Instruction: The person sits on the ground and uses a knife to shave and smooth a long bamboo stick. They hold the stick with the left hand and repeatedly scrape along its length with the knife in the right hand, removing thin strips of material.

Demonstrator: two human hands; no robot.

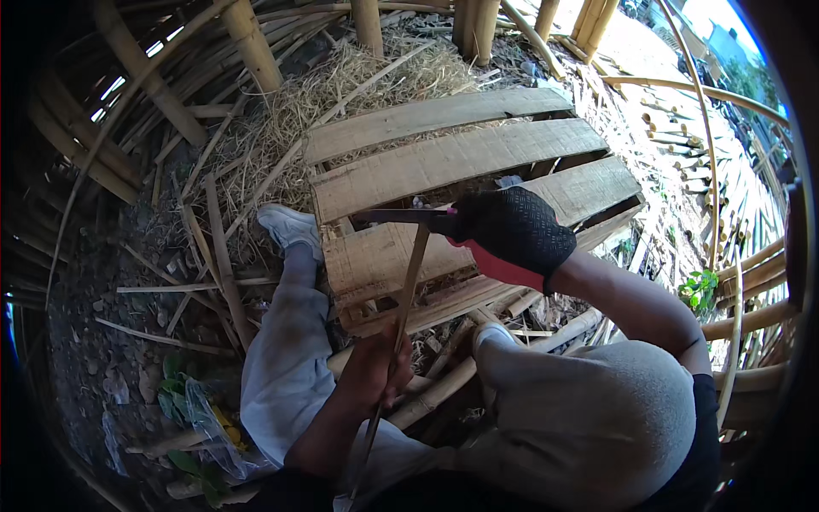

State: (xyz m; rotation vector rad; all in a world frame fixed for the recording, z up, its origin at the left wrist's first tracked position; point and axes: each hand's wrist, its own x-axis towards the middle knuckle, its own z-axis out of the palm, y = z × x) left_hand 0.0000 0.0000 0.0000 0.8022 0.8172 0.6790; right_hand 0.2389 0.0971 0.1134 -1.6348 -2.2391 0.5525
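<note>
My right hand (pixel 512 232), in a black and pink work glove, is closed around the dark handle of a knife (pixel 386 216). The blade points left, over the wooden pallet (pixel 465 156). My bare left hand (pixel 375 367) grips a long, thin bamboo strip (pixel 409 286) lower down. That strip slants from my lap up to the knife, its upper end meeting the knife near the handle. Whether the blade is cutting into the strip cannot be made out. The pallet's pale slats lie in front of me, between and beyond my feet.
Dry straw (pixel 384 81) is heaped behind the pallet. Bamboo posts (pixel 253 47) stand at the back. Cut bamboo pieces (pixel 674 136) are scattered at right. Loose strips (pixel 223 256) and a clear plastic bag (pixel 213 431) lie on the ground at left. Bamboo poles (pixel 431 397) lie under my legs.
</note>
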